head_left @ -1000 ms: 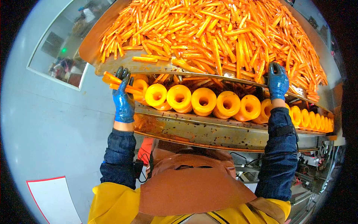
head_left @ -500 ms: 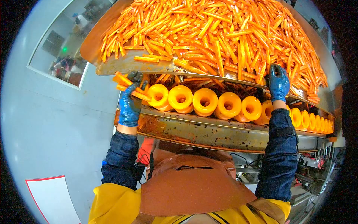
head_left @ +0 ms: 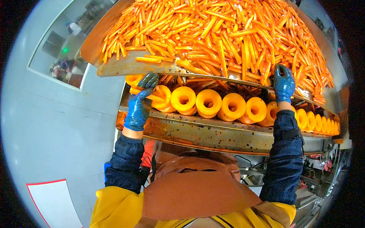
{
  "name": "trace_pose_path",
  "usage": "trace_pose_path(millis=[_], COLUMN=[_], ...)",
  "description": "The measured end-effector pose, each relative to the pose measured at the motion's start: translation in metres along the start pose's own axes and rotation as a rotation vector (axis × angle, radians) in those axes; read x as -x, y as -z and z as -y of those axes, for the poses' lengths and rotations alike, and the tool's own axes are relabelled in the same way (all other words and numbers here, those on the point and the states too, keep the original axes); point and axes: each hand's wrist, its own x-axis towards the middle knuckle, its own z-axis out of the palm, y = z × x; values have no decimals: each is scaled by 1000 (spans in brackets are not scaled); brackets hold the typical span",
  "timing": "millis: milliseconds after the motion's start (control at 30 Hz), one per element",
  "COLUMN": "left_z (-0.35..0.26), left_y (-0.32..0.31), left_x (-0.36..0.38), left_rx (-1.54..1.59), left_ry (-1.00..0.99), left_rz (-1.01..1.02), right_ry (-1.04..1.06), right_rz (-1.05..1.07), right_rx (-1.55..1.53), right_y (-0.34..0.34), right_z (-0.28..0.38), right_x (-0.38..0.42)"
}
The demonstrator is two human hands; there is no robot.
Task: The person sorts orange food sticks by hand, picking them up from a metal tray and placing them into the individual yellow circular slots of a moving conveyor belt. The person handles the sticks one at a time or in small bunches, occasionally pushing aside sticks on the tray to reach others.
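Observation:
Orange sticks (head_left: 150, 97) are held in my left hand (head_left: 140, 104), which wears a blue glove. Their right end reaches into the mouth of an orange funnel-like cup (head_left: 162, 99) near the left end of a curved row. Another cup (head_left: 134, 79) shows just beyond my left fingers. My right hand (head_left: 284, 84), gloved in blue too, rests with curled fingers at the metal tray's front edge (head_left: 247, 82), beside the pile of orange sticks (head_left: 213, 34). Whether it holds anything is hidden.
Below the cups runs a stained metal ledge (head_left: 197, 131). A grey wall (head_left: 49, 129) with a window (head_left: 61, 49) and a white panel (head_left: 55, 203) stands at the left. Machine parts (head_left: 319, 171) show at the lower right.
My left hand has moved slightly right and turned, bringing the sticks' end into the cup. The leftmost cup has come into view. My right hand has stayed in place.

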Motion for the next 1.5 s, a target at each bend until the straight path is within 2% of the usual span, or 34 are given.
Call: trace_pose_path(millis=[100,167,233,300,333,367,433,467,500,567,600,667,767,900,967,1000,1067,1100,1167,1233,1333,1433,1500], left_z=[-9,-12,-9,-4,-10,-16,-24,-25,-32,-44,-45,-42,-39,-47,-62,-66,-74,-68,-44,-27,-9,-4,-6], left_y=[-11,-16,0,13,3,-1,-6,11,15,15,13,5,-12,1,0,-2,-9,-6,6,14,28,38,37], left_x=[5,6,-2,-8,-7,-10,-28,-50,-69,-102,-114,-132,-146,-143,-126,-112,-77,-63,-37,-18,-10,-12,-14], left_rx=[83,99,75,-183,-294,-296,-658,-800,-799,-1537,-1536,-1972,-2122,-2091,-1714,-1716,-941,-943,-723,-928,-902,-925,-735], left_ry=[20,-138,-196,-50,29,27,-146,-220,-218,-450,-452,-403,-287,-439,-563,-560,-327,-327,-260,-253,-238,-272,-243], left_rz=[6,-100,-79,-104,-36,-33,-31,6,6,192,192,407,525,531,128,130,-47,-50,-37,27,-36,-88,-182], right_ry=[19,72,80,88,58,25,28,37,37,100,99,68,1,-28,32,30,-7,-6,10,13,-13,62,84], right_rz=[-31,-105,-101,-100,-65,-30,-40,-46,-44,-130,-132,-87,-2,27,-47,-44,-9,-7,-43,-42,9,-95,-135], right_rx=[-19,-3,-7,-15,-29,-41,-37,-32,-30,5,6,-33,-61,-19,-24,-24,-38,-41,-51,-50,-42,-46,-15], right_y=[0,-5,-5,-3,-1,1,1,1,-1,-7,-7,-5,3,6,2,3,7,4,-1,1,2,-7,-10], right_z=[2,-3,-5,-2,1,2,2,1,-1,-5,-4,-3,3,7,2,3,9,7,1,3,4,-5,-8], right_x=[2,2,2,1,1,1,1,2,2,2,0,1,1,0,2,3,3,3,1,2,2,1,0])
